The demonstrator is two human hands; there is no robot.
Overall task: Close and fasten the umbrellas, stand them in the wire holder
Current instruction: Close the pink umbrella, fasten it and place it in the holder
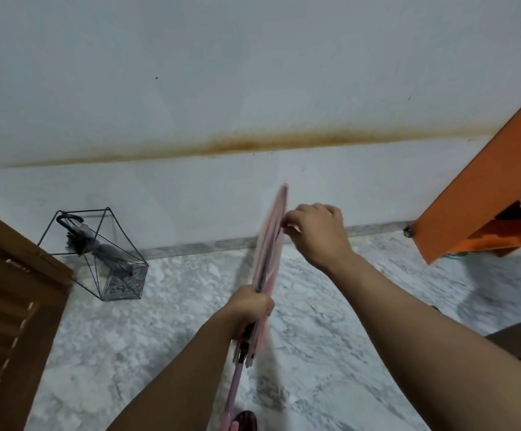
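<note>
Head view. Folded pink fabric umbrella [268,253], blurred, tip raised toward the white wall [253,73]; left hand [250,306] clenched around its lower canopy, pink shaft running down past the wrist. Right hand [318,234] pinching the canopy's upper edge, possibly at a strap. Black geometric wire holder [97,253] on the marble floor [346,306] at left, well apart, containing a closed grey umbrella [104,247], leaning.
</note>
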